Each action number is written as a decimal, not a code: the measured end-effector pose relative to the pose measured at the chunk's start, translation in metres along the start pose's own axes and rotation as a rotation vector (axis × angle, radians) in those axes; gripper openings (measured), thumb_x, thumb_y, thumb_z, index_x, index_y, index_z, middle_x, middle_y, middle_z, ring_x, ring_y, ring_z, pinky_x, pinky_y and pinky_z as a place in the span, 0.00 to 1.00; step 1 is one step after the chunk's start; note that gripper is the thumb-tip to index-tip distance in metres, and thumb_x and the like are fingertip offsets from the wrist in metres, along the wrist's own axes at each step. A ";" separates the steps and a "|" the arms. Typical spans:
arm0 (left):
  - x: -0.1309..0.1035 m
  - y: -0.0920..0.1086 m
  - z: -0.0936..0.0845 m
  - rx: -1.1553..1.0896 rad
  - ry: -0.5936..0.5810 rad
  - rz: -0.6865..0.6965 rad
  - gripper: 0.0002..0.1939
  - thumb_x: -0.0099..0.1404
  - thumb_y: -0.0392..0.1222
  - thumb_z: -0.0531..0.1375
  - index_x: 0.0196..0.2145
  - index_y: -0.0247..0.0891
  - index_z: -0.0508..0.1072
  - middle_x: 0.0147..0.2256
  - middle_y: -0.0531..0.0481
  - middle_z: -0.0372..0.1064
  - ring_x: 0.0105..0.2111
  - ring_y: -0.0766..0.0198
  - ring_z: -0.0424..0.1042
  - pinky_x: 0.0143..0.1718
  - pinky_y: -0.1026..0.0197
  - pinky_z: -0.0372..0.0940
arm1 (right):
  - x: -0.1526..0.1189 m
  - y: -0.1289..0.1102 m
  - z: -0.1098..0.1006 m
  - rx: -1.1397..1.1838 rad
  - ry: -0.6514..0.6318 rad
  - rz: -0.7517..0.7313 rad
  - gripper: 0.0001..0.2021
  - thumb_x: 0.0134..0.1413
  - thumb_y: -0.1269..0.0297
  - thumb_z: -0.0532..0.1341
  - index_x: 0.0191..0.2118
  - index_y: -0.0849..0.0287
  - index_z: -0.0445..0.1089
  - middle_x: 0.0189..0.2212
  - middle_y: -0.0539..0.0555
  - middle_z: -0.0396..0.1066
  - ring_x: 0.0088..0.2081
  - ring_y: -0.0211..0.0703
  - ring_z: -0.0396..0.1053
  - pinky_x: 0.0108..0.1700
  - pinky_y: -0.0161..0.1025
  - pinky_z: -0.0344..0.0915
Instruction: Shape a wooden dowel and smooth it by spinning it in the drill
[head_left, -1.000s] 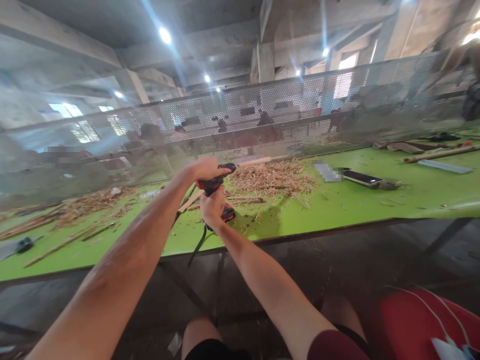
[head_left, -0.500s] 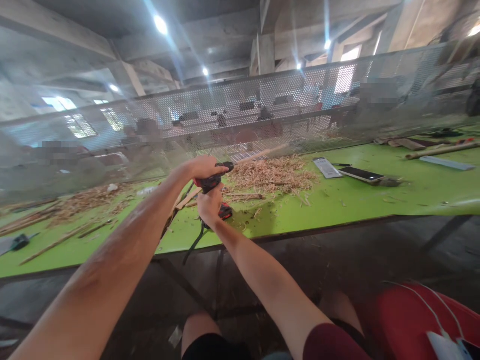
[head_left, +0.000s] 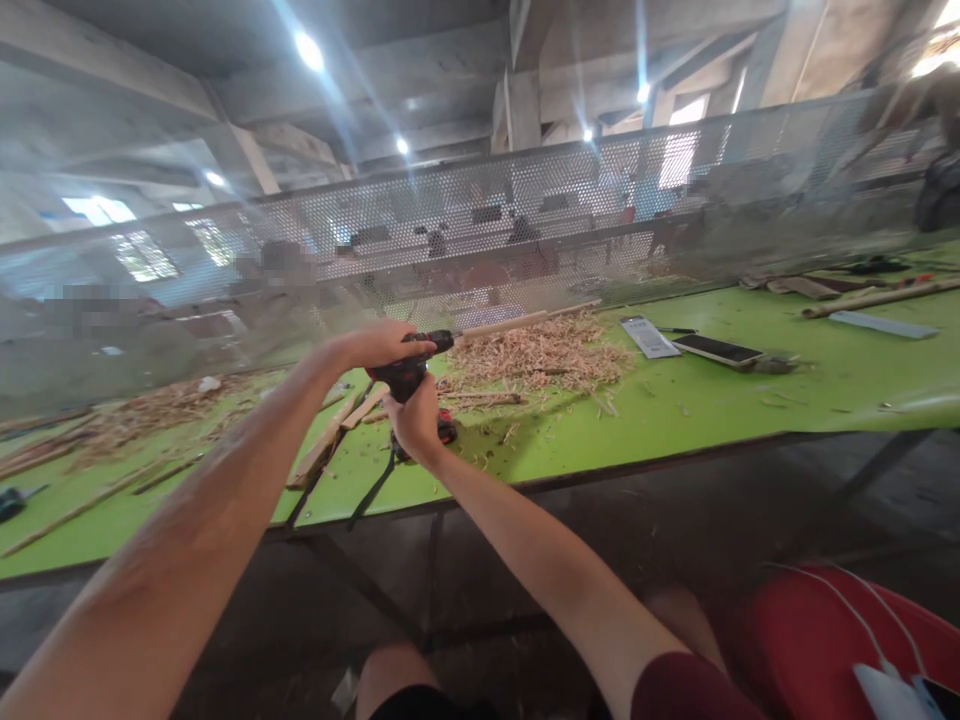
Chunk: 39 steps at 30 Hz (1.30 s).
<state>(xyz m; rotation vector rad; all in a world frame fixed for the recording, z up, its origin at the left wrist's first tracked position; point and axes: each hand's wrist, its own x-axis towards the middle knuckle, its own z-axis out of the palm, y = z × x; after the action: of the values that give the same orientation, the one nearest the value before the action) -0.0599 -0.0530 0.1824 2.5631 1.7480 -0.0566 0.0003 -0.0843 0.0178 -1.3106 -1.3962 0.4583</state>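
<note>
A black-and-red cordless drill is held over the green tabletop, its chuck pointing right. My right hand is wrapped round its grip. Over the top of the drill body lies my left hand, closed on it with a finger stretched along toward the chuck. A thin pale wooden stick extends rightward from the drill's tip, above a heap of wood shavings; whether the chuck holds it, I cannot tell. The drill's red-and-black base shows below my right hand.
A perforated metal screen runs along the back of the green table. To the right lie a phone, a white packet and a bamboo pole. Wooden strips and more shavings are at left. A red stool stands lower right.
The view has shifted slightly, and the drill with both hands sits a little farther left in it. The pale stick, blurred before, shows more sharply and at a flatter angle. Both grips are unchanged.
</note>
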 end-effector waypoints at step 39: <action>-0.010 -0.008 0.008 0.018 0.087 0.028 0.31 0.69 0.63 0.49 0.49 0.36 0.78 0.42 0.39 0.79 0.39 0.56 0.74 0.39 0.62 0.60 | 0.165 0.062 -0.298 -0.487 -0.339 -0.461 0.12 0.59 0.81 0.64 0.45 0.68 0.83 0.32 0.55 0.79 0.28 0.25 0.62 0.35 0.36 0.59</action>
<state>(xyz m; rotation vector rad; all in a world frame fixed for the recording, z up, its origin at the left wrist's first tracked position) -0.0710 -0.0594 0.1750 2.6408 1.7476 0.0411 0.3242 -0.0360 0.1313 -1.2621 -2.1247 0.0184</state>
